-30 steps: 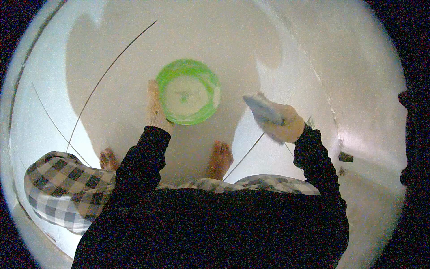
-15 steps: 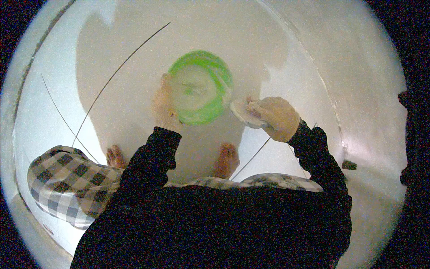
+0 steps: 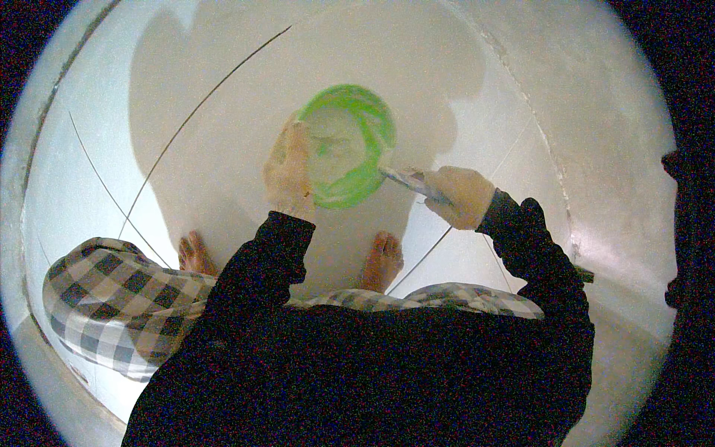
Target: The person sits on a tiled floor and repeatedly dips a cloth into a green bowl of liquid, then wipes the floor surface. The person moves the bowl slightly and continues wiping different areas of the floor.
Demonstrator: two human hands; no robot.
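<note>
A round green bowl [image 3: 386, 123] is in front of me, its inside smeared with a whitish paste. My left hand [image 3: 289, 167] grips the bowl by its left rim, fingers along the edge. At the bowl's right side, my right hand [image 3: 463, 197] is closed on a flat, rounded pale piece [image 3: 411, 183], seen almost edge-on. The piece's tip reaches the bowl's right rim; whether it touches cannot be made out. Blur hides what exactly the piece is.
My bare left foot [image 3: 194, 255] and right foot [image 3: 384, 257] stand on the pale floor [image 3: 223, 171] below the bowl. Thin dark lines cross the floor. A wall [image 3: 618, 149] rises on the right, with a small dark block [image 3: 586, 275] low beside it.
The bowl and my left hand sit slightly farther right in view. In my right hand the pale piece has turned from broad side to edge, its tip now nearer the rim.
</note>
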